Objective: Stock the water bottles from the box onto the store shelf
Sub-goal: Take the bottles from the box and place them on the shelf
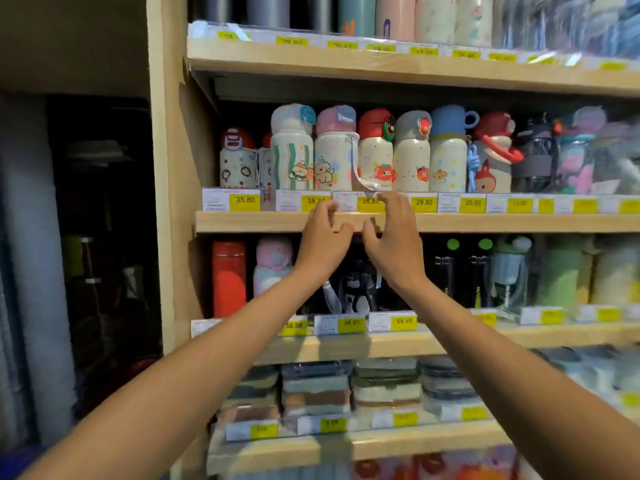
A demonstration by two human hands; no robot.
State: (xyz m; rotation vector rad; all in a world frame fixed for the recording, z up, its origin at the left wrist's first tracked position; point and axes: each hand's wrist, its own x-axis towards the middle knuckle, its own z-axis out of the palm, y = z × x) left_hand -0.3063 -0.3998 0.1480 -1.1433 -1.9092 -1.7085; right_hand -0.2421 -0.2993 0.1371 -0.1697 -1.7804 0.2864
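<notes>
**Both hands empty at the shelf edge**

My left hand (323, 237) and my right hand (393, 237) were raised side by side in front of the wooden shelf (485, 223), close together but not touching. Each was half open, fingers curled loosely and thumbs pointing inward toward each other, and neither had hold of anything. My right fingertips (391, 199) overlapped the yellow price tags (370, 202) along the shelf's front edge; whether they actually touched the tags I could not tell.

Just above and beyond my hands stood the row of water bottles (375, 157), upright and packed shoulder to shoulder on that shelf. The one with a pink lid (334, 150) was straight above my left hand, and the one with a red lid and a strawberry print sat above the gap between my hands. A white strap (358, 171) hung down between those two bottles, ending just above my right fingers.

Below my wrists, more bottles (228, 278) lined the next shelf down.
</notes>
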